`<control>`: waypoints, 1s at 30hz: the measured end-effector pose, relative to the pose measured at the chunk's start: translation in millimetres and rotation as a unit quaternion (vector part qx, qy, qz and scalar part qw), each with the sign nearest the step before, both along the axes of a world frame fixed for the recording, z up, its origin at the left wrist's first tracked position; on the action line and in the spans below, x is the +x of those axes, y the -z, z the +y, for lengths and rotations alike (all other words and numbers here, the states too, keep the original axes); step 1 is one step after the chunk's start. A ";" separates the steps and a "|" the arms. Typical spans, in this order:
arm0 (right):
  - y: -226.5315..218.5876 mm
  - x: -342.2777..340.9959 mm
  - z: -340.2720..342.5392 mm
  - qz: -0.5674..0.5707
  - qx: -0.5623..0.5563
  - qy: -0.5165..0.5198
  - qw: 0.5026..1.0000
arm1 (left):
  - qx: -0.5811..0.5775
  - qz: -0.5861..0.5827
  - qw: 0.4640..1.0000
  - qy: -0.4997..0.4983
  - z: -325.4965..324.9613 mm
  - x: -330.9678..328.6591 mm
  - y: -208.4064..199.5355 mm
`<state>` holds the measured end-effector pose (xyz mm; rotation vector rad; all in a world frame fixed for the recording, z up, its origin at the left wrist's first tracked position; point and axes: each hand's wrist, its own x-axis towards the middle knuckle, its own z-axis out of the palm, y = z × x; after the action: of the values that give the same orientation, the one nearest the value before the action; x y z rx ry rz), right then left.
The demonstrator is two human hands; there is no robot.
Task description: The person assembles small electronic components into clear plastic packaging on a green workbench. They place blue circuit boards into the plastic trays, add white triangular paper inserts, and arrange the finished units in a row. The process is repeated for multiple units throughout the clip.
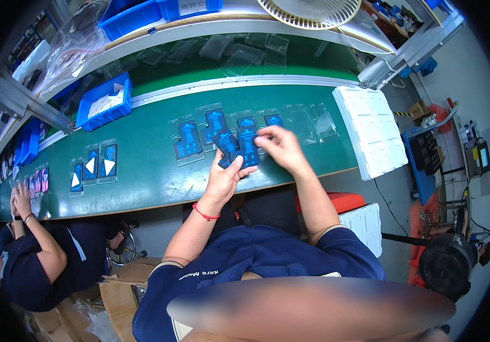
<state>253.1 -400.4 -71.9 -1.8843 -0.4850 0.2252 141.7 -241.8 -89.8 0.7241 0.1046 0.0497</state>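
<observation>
Both forearms reach over the green belt [154, 171]: left hand [225, 178] clamped around a fan of dark blue cards [235, 145], right hand [279, 147] pinching the top one, which probably needs lifting clear toward the clear trays [313, 122].

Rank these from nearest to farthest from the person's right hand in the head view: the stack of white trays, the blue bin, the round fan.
1. Stack of white trays, to the right hand's right.
2. Round fan, top edge, beyond the belt.
3. Blue bin, far left.
</observation>
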 end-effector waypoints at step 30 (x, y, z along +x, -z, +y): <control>-5.0 67.1 -92.2 -0.156 0.073 0.193 0.966 | 0.452 -0.068 0.889 -0.009 -18.2 32.1 -13.4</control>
<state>320.2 -492.6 -66.9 -1.8337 -0.3223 -0.3612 173.7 -260.0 -76.4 1.6532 -0.0588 0.1741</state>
